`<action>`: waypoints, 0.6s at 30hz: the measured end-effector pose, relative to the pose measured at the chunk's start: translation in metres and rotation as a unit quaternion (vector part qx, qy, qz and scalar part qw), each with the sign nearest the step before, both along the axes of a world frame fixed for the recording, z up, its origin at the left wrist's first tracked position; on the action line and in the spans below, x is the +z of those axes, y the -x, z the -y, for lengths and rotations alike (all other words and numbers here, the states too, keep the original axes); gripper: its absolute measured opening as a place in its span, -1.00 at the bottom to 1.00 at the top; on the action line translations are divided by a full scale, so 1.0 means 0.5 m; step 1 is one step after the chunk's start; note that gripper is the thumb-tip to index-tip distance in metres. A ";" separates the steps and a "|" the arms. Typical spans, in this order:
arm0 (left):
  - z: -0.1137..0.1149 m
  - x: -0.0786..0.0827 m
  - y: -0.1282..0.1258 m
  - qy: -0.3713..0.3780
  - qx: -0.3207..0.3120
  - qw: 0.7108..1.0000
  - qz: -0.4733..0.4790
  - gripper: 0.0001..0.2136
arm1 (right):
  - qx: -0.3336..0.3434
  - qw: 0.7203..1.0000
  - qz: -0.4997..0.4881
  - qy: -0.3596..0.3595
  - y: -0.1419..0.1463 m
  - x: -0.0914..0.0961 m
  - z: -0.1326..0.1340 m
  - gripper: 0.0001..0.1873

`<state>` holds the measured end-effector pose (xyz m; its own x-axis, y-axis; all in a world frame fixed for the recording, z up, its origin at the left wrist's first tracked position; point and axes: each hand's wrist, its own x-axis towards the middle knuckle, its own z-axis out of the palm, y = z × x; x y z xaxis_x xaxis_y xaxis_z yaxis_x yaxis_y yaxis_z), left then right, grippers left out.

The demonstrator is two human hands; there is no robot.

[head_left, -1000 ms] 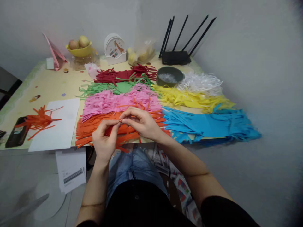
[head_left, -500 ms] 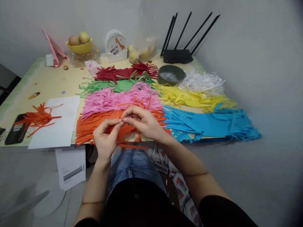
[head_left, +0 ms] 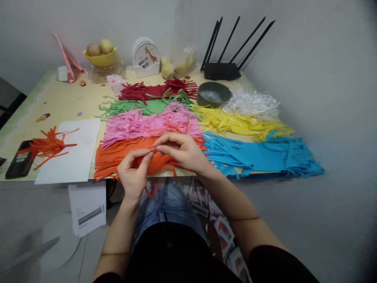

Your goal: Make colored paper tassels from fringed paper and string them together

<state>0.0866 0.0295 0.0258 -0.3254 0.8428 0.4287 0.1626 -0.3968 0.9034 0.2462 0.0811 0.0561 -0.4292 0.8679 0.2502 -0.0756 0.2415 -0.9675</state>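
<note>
My left hand [head_left: 134,169] and my right hand [head_left: 179,151] meet fingertip to fingertip above the front edge of the table, both pinched on a piece of orange fringed paper [head_left: 154,149]. Its strips dangle below the fingers, some over my lap. Under the hands lies a stack of orange fringed sheets [head_left: 110,159]. A bundled orange tassel [head_left: 51,145] rests to the left, across a white sheet [head_left: 69,157] and a black phone [head_left: 20,161]. My fingers hide most of the held part.
Beyond lie pink [head_left: 147,122], green [head_left: 153,106] and dark red fringed sheets [head_left: 156,91]. Yellow [head_left: 241,122] and blue ones [head_left: 253,153] are on the right. A dark bowl [head_left: 213,94], white strips [head_left: 253,104], a router [head_left: 222,71] and a fruit bowl [head_left: 101,59] stand behind.
Both hands stay pinched together in nearly the same place. The loose orange strips below them have swung, and some now hang lower over my lap.
</note>
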 end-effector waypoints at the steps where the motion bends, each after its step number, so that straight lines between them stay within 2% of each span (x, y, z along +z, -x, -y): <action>1: -0.001 0.000 0.003 0.011 -0.012 1.000 0.004 -0.97 | -0.008 1.000 0.008 -0.009 0.000 0.002 0.001 -0.87; 4: -0.006 0.002 0.008 0.019 -0.044 0.999 -0.010 -0.88 | -0.037 0.998 0.029 -0.046 0.003 0.007 0.005 -0.89; 6: -0.007 0.004 0.007 -0.006 -0.029 0.999 -0.029 -0.86 | -0.048 0.996 0.038 -0.058 0.007 0.008 0.007 -0.89; 9: -0.009 0.006 0.002 -0.051 -0.007 0.998 -0.042 -0.95 | -0.055 0.996 0.042 -0.053 0.011 0.007 0.007 -0.87; 13: -0.009 0.007 -0.004 -0.060 -0.011 0.998 -0.032 -0.95 | -0.038 0.997 0.052 -0.036 0.013 0.009 0.006 -0.84; 15: -0.009 0.007 -0.004 -0.058 -0.009 0.998 -0.027 -0.95 | -0.045 0.993 0.077 -0.074 0.015 0.011 0.009 -0.86; 18: -0.010 0.005 -0.001 -0.050 -0.003 0.998 -0.022 -0.95 | -0.079 0.971 0.125 -0.187 0.017 0.013 0.013 -0.88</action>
<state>0.0870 0.0346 0.0284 -0.2995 0.7964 0.5254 0.1989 -0.4864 0.8508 0.2379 0.0745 0.0627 -0.3859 0.7960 0.4663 0.2170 0.5696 -0.7927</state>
